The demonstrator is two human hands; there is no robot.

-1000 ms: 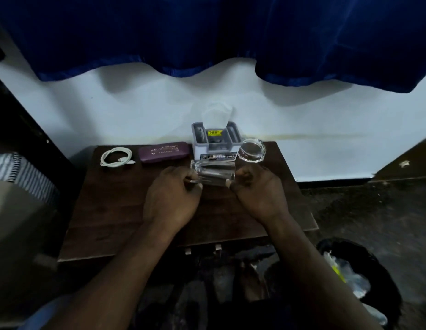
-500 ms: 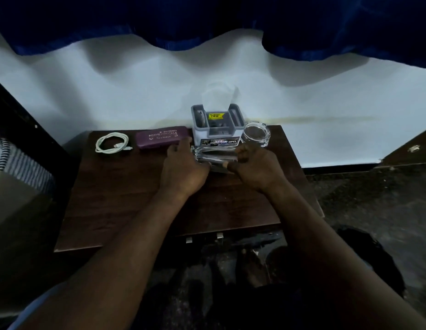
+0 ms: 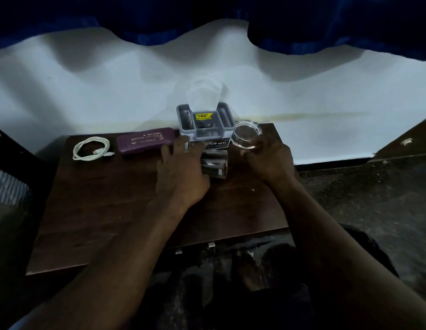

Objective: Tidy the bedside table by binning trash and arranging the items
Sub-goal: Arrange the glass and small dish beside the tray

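On the dark wooden bedside table (image 3: pixel 112 206) a small clear shiny container (image 3: pixel 215 164) lies in front of a grey organiser box (image 3: pixel 203 129) with a yellow sticker. My left hand (image 3: pixel 181 172) lies flat against the container's left end, fingers stretched toward the organiser. My right hand (image 3: pixel 269 160) has its fingers curled round the near rim of a clear glass dish (image 3: pixel 246 134) at the organiser's right. A purple glasses case (image 3: pixel 145 140) and a coiled white cable (image 3: pixel 91 148) lie along the back left.
A white wall and a blue curtain (image 3: pixel 207 15) rise behind the table. A dark bin (image 3: pixel 373 244) shows dimly on the floor at the right, behind my right forearm. Striped fabric (image 3: pixel 7 186) sits at the left edge.
My right hand left the clear container's right end and went up to the glass dish. The container moved closer to the organiser. My left hand's fingers stretched forward.
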